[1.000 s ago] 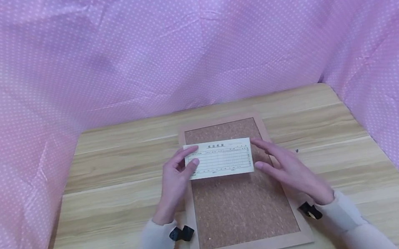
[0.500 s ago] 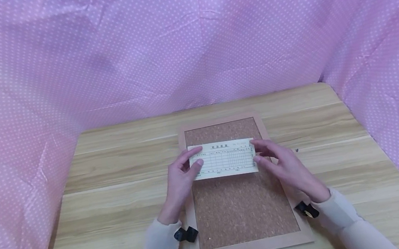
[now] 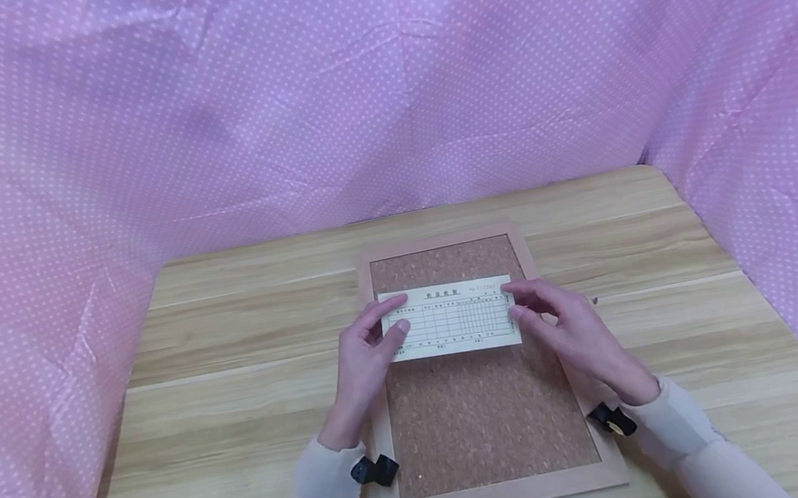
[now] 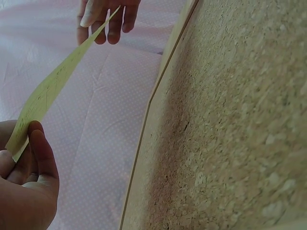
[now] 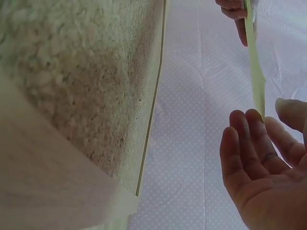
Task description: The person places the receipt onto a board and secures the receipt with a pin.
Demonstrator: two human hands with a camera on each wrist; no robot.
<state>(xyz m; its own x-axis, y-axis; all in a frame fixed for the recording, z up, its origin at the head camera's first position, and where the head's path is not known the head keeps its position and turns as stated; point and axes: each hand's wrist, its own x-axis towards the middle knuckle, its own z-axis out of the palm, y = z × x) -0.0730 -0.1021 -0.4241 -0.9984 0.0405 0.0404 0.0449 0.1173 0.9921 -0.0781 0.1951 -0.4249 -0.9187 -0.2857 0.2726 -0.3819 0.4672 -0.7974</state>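
A white printed paper slip hangs just above the upper half of a cork board with a pale wooden frame. My left hand pinches its left end between thumb and fingers. My right hand pinches the right end. The left wrist view shows the slip edge-on, running from my left hand up to my right hand, with the cork board beside it. In the right wrist view my right hand holds the slip between thumb and nearly straight fingers; my left hand is at the far end.
The board lies on a light wooden table. Pink dotted cloth closes in the back and both sides. A tiny dark object sits on the table right of the board.
The slip has shifted slightly to the right. My right hand, open beside the slip a second ago, now pinches its right end. My left hand keeps its hold.
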